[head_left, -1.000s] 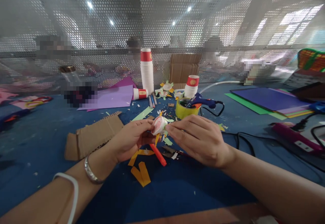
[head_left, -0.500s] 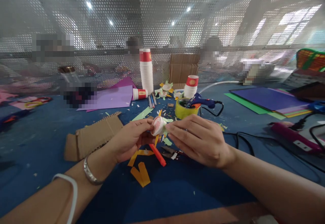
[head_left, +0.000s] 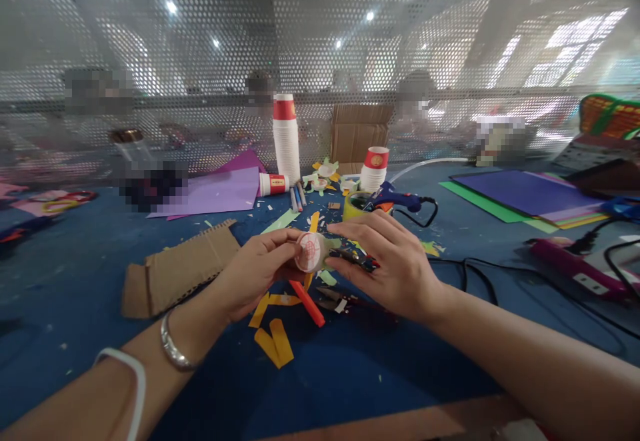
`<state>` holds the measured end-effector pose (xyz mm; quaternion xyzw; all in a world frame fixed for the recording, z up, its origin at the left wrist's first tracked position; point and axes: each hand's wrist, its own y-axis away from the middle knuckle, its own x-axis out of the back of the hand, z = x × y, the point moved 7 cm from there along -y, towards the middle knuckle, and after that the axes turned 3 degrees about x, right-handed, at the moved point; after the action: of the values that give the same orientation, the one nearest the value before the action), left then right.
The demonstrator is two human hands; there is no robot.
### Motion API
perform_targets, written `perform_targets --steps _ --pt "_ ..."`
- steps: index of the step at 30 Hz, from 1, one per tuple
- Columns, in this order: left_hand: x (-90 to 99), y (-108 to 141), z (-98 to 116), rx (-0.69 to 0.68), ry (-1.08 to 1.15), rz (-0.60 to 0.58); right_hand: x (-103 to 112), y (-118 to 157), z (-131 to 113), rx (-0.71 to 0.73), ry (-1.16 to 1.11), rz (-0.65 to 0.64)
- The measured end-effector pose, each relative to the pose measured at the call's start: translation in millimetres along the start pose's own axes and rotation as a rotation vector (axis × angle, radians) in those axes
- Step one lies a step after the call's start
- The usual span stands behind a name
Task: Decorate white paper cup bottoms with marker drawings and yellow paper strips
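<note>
My left hand pinches the rim of a small white cup bottom with a red mark on its face and pale green paper behind it. My right hand is just to the right, its thumb and fingers spread apart beside the green paper. A dark object shows between them; it looks to lie behind the hand, though contact is unclear. Below the hands are a red-orange marker, scissors and orange paper strips.
Corrugated cardboard lies at left. Behind stand a tall cup stack, a shorter one, a yellow tape roll and a blue glue gun. Coloured sheets, cables and a purple power strip are at right.
My right hand's fingers have come away from the green paper and spread, showing the dark object between them. The cup bottom has turned so its marked face points more toward the camera.
</note>
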<state>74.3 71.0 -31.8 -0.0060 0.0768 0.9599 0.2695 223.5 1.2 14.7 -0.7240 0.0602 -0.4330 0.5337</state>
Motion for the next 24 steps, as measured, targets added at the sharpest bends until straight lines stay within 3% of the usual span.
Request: perform_targets --steps 6,11,16,20,24 --pt "10.9 -3 -1 -0.049 -0.061 0.095 3 -1 8 -0.101 -0.079 0.021" --pt "14.8 0 8 -0.132 -0.158 0.15 -1 3 29 -0.358 -0.214 0.0" --pt "9.4 4 14 -0.219 -0.294 0.086 -11 7 46 -0.598 -0.344 -0.098" --pt "3.4 7 15 -0.287 -0.431 0.018 -28 8 42 -0.627 -0.558 -0.239" --pt "-2.1 13 19 -0.345 -0.539 0.025 -38 11 37 -0.649 -0.705 -0.334"
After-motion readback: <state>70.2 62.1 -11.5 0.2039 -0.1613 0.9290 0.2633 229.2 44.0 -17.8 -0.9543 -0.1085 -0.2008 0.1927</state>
